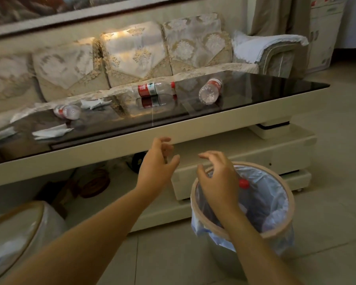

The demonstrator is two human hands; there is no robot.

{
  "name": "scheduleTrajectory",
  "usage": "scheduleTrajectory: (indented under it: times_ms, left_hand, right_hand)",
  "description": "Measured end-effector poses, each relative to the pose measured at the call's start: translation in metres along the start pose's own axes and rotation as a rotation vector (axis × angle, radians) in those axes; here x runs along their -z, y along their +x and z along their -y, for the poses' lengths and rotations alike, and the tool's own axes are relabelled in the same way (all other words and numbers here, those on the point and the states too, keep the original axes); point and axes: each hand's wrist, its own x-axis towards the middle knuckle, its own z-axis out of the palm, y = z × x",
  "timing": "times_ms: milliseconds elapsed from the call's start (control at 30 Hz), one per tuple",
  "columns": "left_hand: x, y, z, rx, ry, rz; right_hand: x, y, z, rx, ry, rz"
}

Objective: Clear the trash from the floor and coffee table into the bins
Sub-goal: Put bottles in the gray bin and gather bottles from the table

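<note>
Trash is spread along the glass top of the coffee table (193, 122), in front of the sofa (132, 58), and two lined bins stand on the floor: one bin (280, 233) under the right arm, the other bin (14, 229) at the lower left, cut off by the frame edge so its contents cannot be read. Three plastic bottles lie on their sides on the glass: a middle bottle (154, 88), a right bottle (211, 91) and a left bottle (67, 111). They look empty, so probably very light, thin-walled and quick to roll; a grasp round the labelled waist seems safest. White tissues, a near tissue (49, 132) and a far tissue (94, 103), look soft and limp and should pinch up anywhere. A red-capped bottle (244, 188) already sits in the right-hand bin, mostly hidden by the wrist. The left hand (159, 161) hangs below the table edge, fingers loosely spread, holding nothing. The right hand (216, 177) hovers over the bin, fingers relaxed and apart, empty. Dark shapes under the table are too dim to identify.
</note>
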Motion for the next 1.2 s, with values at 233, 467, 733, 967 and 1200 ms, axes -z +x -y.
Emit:
scheduleTrajectory:
  times_ms: [233,467,733,967,1200]
  left_hand:
    - [-0.005,0.080,0.005,-0.012,0.001,-0.043]
    - [-0.027,0.144,0.001,-0.146,0.097,-0.134]
    - [-0.016,0.206,0.045,0.071,0.306,0.070]
    - [-0.018,0.224,0.053,0.134,0.028,0.157]
    - [-0.019,0.229,0.050,0.164,-0.146,0.099]
  right_hand:
    - [0.000,0.121,0.016,0.229,-0.305,0.014]
    - [-0.015,0.191,-0.002,0.207,-0.403,-0.032]
    - [-0.032,0.269,-0.009,-0.008,-0.570,0.191]
    - [-0.051,0.266,-0.009,0.058,-0.552,0.068]
    - [-0.038,0.255,0.032,-0.080,-0.622,0.232]
